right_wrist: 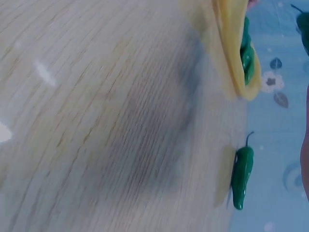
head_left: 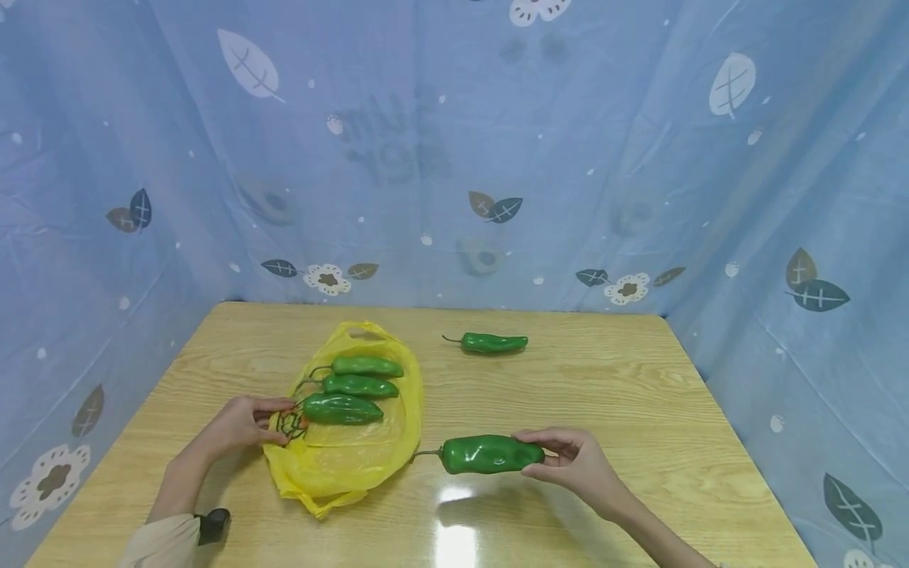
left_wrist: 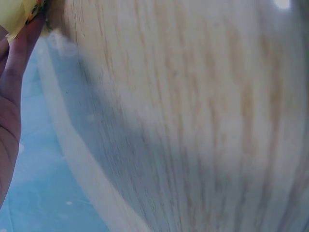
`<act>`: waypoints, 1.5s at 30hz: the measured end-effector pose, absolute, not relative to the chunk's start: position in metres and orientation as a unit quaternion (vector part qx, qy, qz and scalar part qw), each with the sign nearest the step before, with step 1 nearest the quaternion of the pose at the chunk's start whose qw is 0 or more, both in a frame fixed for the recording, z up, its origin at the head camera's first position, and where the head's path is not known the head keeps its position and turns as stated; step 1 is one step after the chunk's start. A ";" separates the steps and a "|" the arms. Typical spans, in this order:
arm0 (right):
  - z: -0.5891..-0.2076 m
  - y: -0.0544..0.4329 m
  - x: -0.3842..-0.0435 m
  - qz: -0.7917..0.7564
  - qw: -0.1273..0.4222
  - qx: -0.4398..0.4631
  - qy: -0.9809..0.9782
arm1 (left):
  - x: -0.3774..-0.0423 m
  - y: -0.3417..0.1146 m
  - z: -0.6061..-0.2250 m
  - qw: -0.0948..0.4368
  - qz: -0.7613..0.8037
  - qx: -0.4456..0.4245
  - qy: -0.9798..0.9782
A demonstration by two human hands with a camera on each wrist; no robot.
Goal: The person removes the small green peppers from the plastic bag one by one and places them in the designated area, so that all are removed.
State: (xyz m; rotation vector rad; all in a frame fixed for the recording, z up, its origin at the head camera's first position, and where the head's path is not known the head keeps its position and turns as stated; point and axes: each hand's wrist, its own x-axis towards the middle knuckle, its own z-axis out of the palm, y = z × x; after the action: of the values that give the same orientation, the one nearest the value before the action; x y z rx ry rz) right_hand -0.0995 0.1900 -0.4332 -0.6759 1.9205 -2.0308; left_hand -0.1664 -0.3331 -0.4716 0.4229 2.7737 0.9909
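Observation:
In the head view my right hand pinches the blunt tip of a large green pepper, whose stem points left toward the yellow plastic bag. My left hand pinches the left edge of that bag, where a dark and orange print shows. Three green peppers lie side by side on the opened bag, stems to the left. The left wrist view catches the fingers at a bit of yellow plastic. In the right wrist view the held pepper is mostly cut off at the edge.
Farther back on the wooden table lies another green pepper, right of the bag. A blue curtain with leaf and flower prints surrounds the table at the back and sides. A black band sits on the left wrist.

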 end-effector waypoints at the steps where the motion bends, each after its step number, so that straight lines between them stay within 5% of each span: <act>1: -0.434 0.192 -0.099 -0.700 0.132 -0.237 0.660 | -0.167 -0.333 -0.471 0.084 0.330 0.140 0.930; 17: -0.466 0.195 -0.091 -0.685 0.152 -0.215 0.680 | -0.168 -0.334 -0.473 0.091 0.335 0.142 0.927; 45: -0.470 0.208 -0.177 -0.637 0.076 -0.167 0.749 | -0.169 -0.334 -0.475 0.081 0.333 0.152 0.927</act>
State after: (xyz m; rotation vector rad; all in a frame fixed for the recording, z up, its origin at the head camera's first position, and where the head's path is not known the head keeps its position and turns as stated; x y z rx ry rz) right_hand -0.1768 0.2082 -0.4698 -0.4999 2.2463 -1.9092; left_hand -0.1693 -0.3340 -0.4749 0.4558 2.7711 0.9965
